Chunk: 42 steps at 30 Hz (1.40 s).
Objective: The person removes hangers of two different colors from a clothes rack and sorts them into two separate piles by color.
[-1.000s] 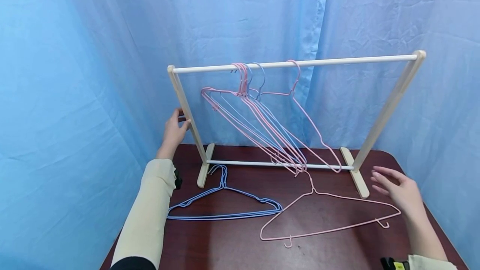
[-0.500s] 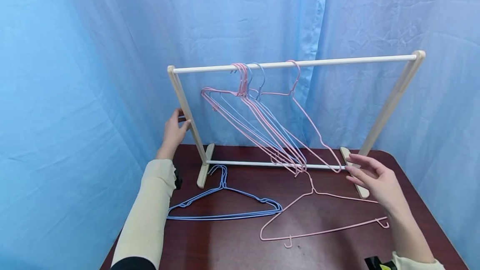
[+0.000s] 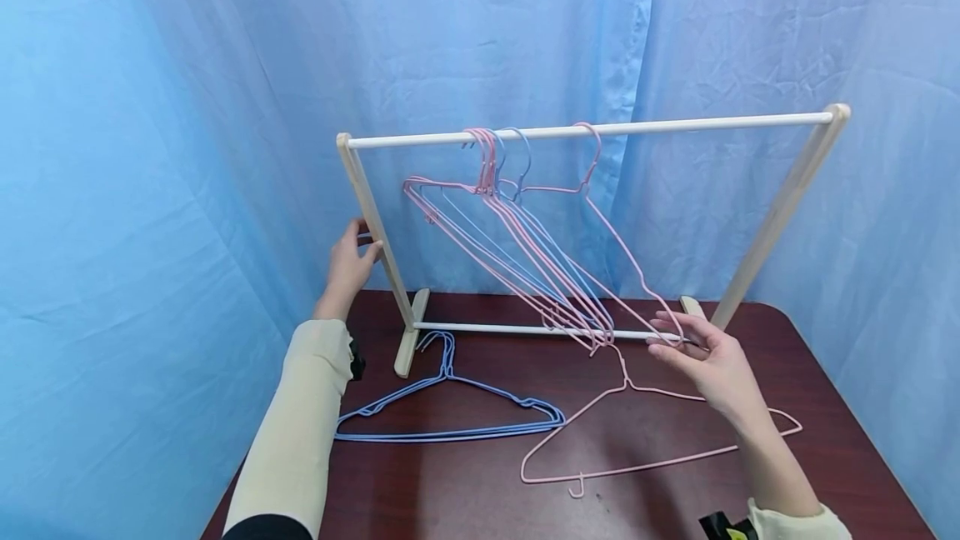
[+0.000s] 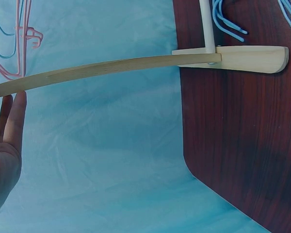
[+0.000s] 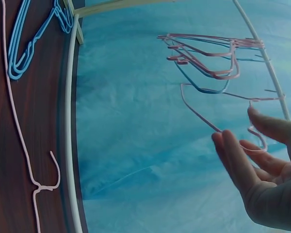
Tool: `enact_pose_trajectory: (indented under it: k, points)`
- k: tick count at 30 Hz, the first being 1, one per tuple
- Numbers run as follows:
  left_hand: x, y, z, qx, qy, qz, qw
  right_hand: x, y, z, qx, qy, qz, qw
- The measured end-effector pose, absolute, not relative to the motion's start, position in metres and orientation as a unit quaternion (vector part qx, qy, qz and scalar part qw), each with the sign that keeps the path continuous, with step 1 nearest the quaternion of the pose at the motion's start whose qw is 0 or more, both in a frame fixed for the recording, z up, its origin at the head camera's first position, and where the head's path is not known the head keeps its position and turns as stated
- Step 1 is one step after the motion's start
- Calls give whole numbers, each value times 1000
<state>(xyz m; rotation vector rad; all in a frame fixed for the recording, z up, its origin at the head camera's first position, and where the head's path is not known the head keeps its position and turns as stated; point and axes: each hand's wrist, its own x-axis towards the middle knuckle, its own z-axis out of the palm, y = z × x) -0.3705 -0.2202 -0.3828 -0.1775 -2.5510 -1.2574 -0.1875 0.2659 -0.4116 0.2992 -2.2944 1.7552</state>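
A wooden-ended rack [image 3: 675, 125] stands on the table, its left post [image 3: 364, 190] held between my left hand's [image 3: 348, 263] thumb and fingers. The left wrist view shows those fingertips [image 4: 19, 99] right at the post's edge. One pink wire hanger [image 3: 628, 250] hangs apart on the top rail. At its lower right corner is my right hand [image 3: 712, 367], thumb and fingers spread around the wire without closing on it. In the right wrist view that hanger [image 5: 203, 118] passes between the thumb and fingers. Left of it, pink and blue hangers [image 3: 491, 161] hang bunched together.
Several blue hangers [image 3: 450, 437] lie stacked on the dark red table [image 3: 480, 507], below the rack's left foot [image 3: 406, 352]. A pink hanger [image 3: 637, 467] with small hooks lies flat to their right, partly behind my right forearm. Blue curtains [image 3: 225, 107] enclose the table.
My right hand has moved left, from beside the rack's right foot to the lower corner of the separate hanging pink hanger. The left hand keeps its place on the post.
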Motion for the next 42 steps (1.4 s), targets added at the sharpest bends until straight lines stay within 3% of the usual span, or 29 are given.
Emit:
enact_pose_trajectory:
  k: [8, 17, 29, 42]
  points:
    - [-371, -219, -383, -58, -886, -434, 154, -189, 265, -414, 86, -742, 649, 141]
    - [-371, -221, -382, -61, -884, -440, 147, -189, 270, -419, 171, -574, 779, 186]
    - [-369, -219, -382, -59, -885, -440, 143, -184, 274, -409, 53, -494, 828, 261]
    - [-371, -221, -381, -56, -887, -436, 143, -179, 297, -401, 101, -378, 867, 309]
